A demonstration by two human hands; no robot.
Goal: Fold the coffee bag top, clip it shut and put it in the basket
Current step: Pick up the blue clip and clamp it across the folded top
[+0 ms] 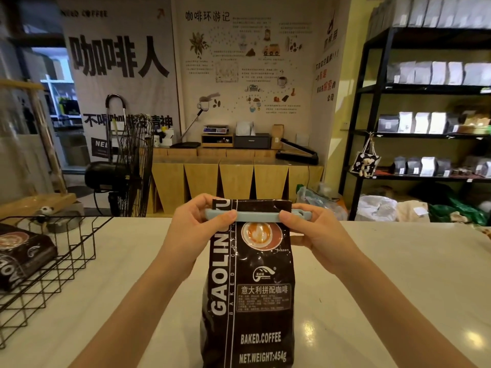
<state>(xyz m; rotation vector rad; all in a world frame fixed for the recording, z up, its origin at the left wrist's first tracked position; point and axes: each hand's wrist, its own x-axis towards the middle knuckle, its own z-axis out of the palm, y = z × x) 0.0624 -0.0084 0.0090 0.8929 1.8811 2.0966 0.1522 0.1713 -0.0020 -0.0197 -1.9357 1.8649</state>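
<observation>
Coffee bag (249, 282) upright mid-surface, top folded. Clip (256, 216) lies crosswise; left hand (196, 229), right hand (316, 235) pinch its ends. Basket (61, 251) at left edge, nearer left hand.

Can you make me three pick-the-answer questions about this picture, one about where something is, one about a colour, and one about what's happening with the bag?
1. Where is the wire basket?
A. left of the coffee bag
B. right of it
C. behind it

2. What colour is the clip?
A. red
B. pale blue
C. yellow

3. The bag's top is:
A. cut off
B. wide open
C. folded over

Answers: 1 A, it sits at the counter's left edge. 2 B, the bar across the bag is pale blue. 3 C, the left hand and right hand press the clip across the fold.
</observation>
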